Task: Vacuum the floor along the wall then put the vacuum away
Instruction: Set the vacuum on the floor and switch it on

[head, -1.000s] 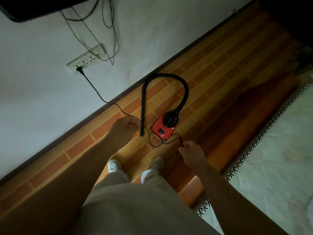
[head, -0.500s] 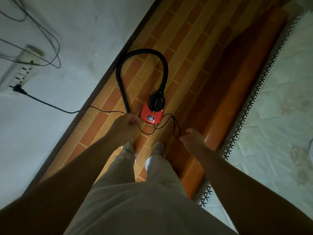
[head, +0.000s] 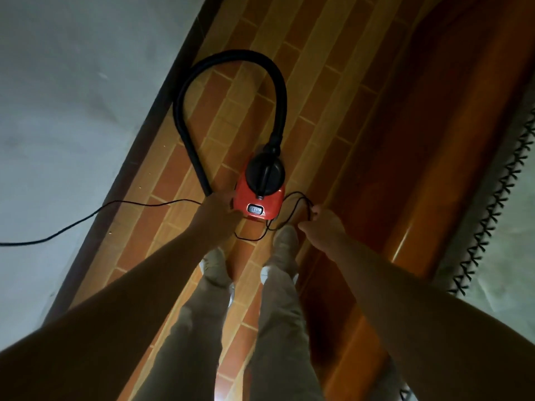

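Observation:
A small red vacuum (head: 257, 198) with a black top stands on the brick-pattern floor (head: 318, 82) just ahead of my feet. Its black hose (head: 231, 57) arcs away and back, ending by my left hand (head: 215, 217). The thin black power cord (head: 86, 219) runs from the left across the wall base into that hand, which is curled round it beside the vacuum's left side. My right hand (head: 321, 227) pinches a loop of the same cord to the right of the vacuum.
The pale wall (head: 72, 96) with a dark skirting runs along the left. A glossy wooden bed rail (head: 434, 169) and a mattress with a patterned edge (head: 498, 212) close off the right. My shoes (head: 285, 241) stand just behind the vacuum.
The view has swung right and down, so the wall socket is out of sight. Both hands have come closer to the vacuum, each staying on the cord.

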Tool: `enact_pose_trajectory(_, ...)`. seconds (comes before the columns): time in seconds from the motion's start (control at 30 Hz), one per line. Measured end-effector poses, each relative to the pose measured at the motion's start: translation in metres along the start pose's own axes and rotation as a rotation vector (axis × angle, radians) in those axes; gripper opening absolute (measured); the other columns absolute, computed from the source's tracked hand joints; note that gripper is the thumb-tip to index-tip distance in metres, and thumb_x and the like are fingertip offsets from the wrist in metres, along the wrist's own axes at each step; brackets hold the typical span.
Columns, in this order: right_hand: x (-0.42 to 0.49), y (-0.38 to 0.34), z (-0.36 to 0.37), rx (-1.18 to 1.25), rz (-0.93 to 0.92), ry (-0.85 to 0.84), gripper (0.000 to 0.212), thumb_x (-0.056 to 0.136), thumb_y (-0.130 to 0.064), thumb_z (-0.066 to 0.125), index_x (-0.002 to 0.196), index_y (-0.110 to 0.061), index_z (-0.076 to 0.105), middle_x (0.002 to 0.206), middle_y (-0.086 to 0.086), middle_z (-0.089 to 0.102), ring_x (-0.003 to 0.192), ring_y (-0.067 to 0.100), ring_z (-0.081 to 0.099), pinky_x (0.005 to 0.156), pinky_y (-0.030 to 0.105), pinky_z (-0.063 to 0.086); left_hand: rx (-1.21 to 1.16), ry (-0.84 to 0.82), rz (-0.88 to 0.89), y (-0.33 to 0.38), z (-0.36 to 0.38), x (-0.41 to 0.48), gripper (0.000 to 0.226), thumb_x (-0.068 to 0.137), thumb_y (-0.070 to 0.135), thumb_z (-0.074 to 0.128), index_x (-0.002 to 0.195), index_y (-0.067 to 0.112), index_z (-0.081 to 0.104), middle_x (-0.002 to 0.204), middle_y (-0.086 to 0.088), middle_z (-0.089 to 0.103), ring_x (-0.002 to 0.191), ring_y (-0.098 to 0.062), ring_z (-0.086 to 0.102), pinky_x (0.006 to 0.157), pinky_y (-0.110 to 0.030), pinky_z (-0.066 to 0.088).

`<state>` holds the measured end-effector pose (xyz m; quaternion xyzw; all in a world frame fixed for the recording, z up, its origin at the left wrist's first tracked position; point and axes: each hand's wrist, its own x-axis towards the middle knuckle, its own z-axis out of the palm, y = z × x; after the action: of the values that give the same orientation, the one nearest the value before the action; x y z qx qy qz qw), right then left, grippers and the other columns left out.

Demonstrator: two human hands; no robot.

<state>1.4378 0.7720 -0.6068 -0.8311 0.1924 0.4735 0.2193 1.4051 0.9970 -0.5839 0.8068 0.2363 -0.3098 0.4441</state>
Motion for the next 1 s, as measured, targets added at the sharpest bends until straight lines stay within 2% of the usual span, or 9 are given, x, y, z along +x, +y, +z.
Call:
enact_pose_trajectory(0.07,0.053,-0.001,0.007,-0.036,-0.022,-0.023,0.054,0.099,-0.028,0.061,0.146,-0.006,0.046,0.146,0.017,0.052,0.132,0.035,0.052,0.108,0.042,0.045,0.029,0.017,0.021,-0.015,0.023,0.049,0.015,0.081,0.009,0.063,0.086,0.023,0.061,0.078,0.002,0.062,0.076,-0.024,0.061,0.069,-0.04,0.051)
enact_pose_trajectory(0.1,0.08,-0.001,0.011,-0.008,-0.023,-0.028,0.061,0.097,-0.031,0.064,0.149,-0.007,0.044,0.148,0.017,0.051,0.134,0.035,0.051,0.109,0.041,0.044,0.053,0.018,0.014,-0.027,0.034,0.077,0.021,0.078,0.016,0.065,0.097,0.025,0.063,0.089,0.003,0.064,0.081,-0.021,0.061,0.072,-0.035,0.049)
enact_pose_trajectory(0.23,0.174,-0.001,0.035,0.116,-0.054,-0.042,0.093,0.088,-0.054,0.071,0.161,-0.02,0.024,0.163,0.012,0.032,0.148,0.031,0.035,0.114,0.039,0.037,0.057,0.058,-0.001,-0.062,0.077,0.175,0.074,0.066,0.05,0.075,0.132,0.027,0.051,0.128,0.007,0.053,0.115,-0.013,0.054,0.098,-0.034,0.047)
enact_pose_trajectory(0.33,0.223,-0.009,0.05,0.342,-0.103,-0.08,0.079,0.095,-0.044,0.069,0.159,-0.024,0.029,0.153,0.004,0.044,0.139,0.024,0.044,0.094,0.024,0.037,0.156,0.051,-0.006,-0.077,0.099,0.222,0.103,0.062,0.054,0.085,0.147,0.032,0.03,0.149,0.0,0.037,0.136,-0.022,0.039,0.108,-0.041,0.039)
enact_pose_trajectory(0.43,0.252,-0.02,0.067,0.542,-0.105,-0.152,0.067,0.095,-0.048,0.067,0.153,-0.037,0.036,0.118,-0.016,0.051,0.111,0.012,0.049,0.067,0.022,0.039,0.126,-0.011,-0.059,-0.094,0.113,0.258,0.124,0.054,0.062,0.087,0.152,0.04,0.016,0.158,0.003,0.023,0.14,-0.024,0.034,0.107,-0.039,0.036)
enact_pose_trajectory(0.5,0.263,-0.021,0.08,0.611,-0.096,-0.2,0.069,0.09,-0.059,0.068,0.15,-0.045,0.037,0.122,-0.019,0.057,0.115,0.017,0.051,0.077,0.033,0.049,0.052,-0.059,-0.073,-0.101,0.119,0.275,0.128,0.039,0.072,0.088,0.146,0.052,0.021,0.153,0.008,0.034,0.134,-0.023,0.044,0.104,-0.047,0.043)
enact_pose_trajectory(0.53,0.267,-0.021,0.085,0.641,-0.087,-0.222,0.071,0.087,-0.064,0.067,0.149,-0.049,0.036,0.135,-0.014,0.057,0.123,0.023,0.052,0.09,0.049,0.051,0.003,-0.082,-0.079,-0.105,0.12,0.282,0.129,0.035,0.07,0.09,0.144,0.054,0.023,0.148,0.01,0.042,0.128,-0.021,0.05,0.099,-0.05,0.048)
enact_pose_trajectory(0.63,0.27,-0.019,0.09,0.691,-0.071,-0.26,0.074,0.084,-0.07,0.066,0.148,-0.052,0.035,0.154,-0.006,0.047,0.137,0.035,0.046,0.099,0.078,0.038,-0.118,-0.143,-0.059,-0.107,0.12,0.289,0.127,0.045,0.045,0.097,0.148,0.046,0.023,0.133,0.012,0.057,0.116,-0.014,0.058,0.094,-0.045,0.051)
enact_pose_trajectory(1.0,0.266,-0.007,0.103,0.829,-0.035,-0.233,0.077,0.073,-0.074,0.07,0.142,-0.06,0.038,0.147,-0.011,0.053,0.133,0.032,0.052,0.097,0.076,0.042,-0.059,-0.244,-0.001,-0.1,0.118,0.289,0.109,0.057,0.033,0.095,0.143,0.046,0.029,0.109,0.024,0.057,0.099,0.001,0.055,0.072,-0.023,0.045)
